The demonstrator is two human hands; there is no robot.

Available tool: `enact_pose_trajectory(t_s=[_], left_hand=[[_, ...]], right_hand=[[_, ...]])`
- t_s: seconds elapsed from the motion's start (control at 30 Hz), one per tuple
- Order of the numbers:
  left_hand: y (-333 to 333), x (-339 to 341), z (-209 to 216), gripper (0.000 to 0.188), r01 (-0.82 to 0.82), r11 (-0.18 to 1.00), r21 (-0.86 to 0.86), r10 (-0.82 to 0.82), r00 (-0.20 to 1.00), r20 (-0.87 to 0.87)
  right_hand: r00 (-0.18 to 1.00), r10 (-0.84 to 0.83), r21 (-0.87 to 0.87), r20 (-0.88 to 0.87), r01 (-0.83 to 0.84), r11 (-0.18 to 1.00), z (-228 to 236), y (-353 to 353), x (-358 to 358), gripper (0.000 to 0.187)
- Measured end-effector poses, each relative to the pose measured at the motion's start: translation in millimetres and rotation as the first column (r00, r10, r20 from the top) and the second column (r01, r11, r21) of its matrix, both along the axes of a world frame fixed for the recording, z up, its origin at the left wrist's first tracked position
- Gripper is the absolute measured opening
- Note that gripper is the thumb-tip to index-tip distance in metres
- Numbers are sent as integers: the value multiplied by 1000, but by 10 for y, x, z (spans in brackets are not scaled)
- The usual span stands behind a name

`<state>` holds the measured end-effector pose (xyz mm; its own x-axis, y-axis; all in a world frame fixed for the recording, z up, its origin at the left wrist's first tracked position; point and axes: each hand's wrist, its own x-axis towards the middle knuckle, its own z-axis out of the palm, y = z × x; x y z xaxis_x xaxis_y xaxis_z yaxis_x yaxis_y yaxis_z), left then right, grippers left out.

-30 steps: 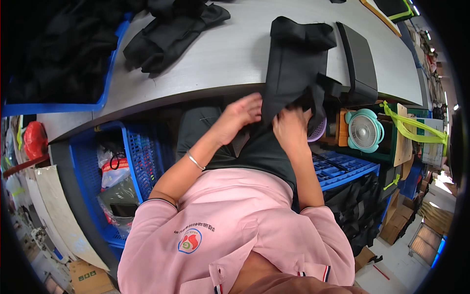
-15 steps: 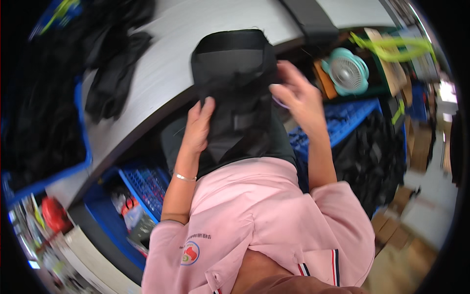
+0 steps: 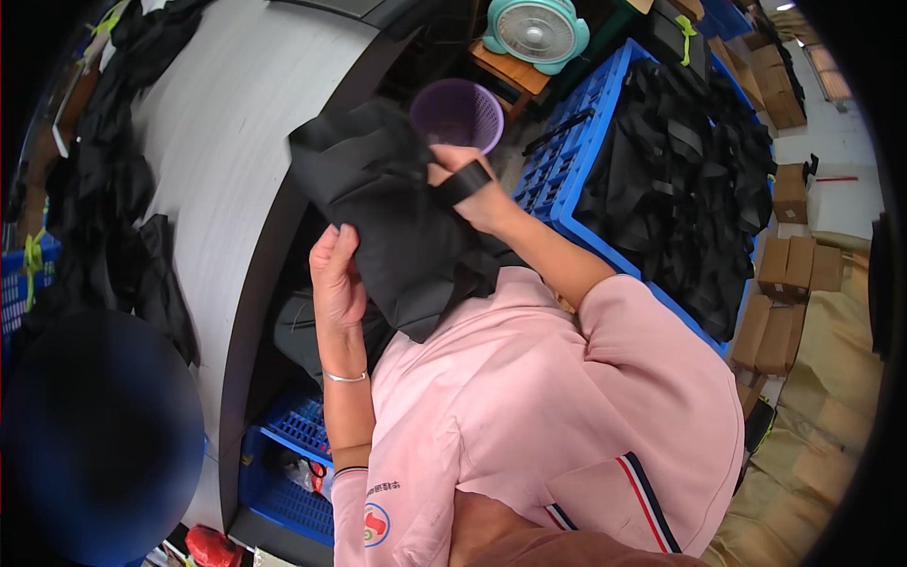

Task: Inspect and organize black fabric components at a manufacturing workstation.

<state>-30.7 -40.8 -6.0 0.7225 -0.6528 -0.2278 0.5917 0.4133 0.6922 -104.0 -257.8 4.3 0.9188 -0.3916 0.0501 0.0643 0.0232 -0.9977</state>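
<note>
The left hand [image 3: 337, 276] pinches the black fabric piece [image 3: 397, 236] at seven o'clock, the right hand [image 3: 480, 205] curls closed on its two-o'clock edge, and even tension should steady it.

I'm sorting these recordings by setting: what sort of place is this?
Probably a workshop or factory floor for fabric goods: a blue crate is heaped with black fabric pieces, cardboard boxes sit beyond it, and a black fabric item is held near a grey table.
</note>
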Motion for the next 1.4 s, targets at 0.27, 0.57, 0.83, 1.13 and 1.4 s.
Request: enact_pose_trajectory(t_s=[0.27, 0.57, 0.83, 1.13, 1.4], left_hand=[[-174, -32, -3, 44, -7, 959, 284, -41, 986, 164], [49, -76, -392, 39, 118, 899, 422, -137, 990, 16], [81, -46, -79, 29, -269, 851, 451, 111, 932, 346], [1355, 855, 544, 30, -982, -175, -66, -80, -52, 995], [1846, 683, 246, 49, -929, -158, 335, -460, 370, 808]], right_hand=[[620, -784, -445, -34, 693, 567, 363, -1764, -1776, 20], [249, -953, -809, 173, 588, 7, 1411, -4044, -3733, 44], [468, -713, -850, 522, 221, -478, 790, -4315, -2590, 56], [981, 81, -971, 177, 188, -145, -180, -1030, -147, 40], [842, 478, -953, 248, 124, 276, 80, 602, 666, 36]])
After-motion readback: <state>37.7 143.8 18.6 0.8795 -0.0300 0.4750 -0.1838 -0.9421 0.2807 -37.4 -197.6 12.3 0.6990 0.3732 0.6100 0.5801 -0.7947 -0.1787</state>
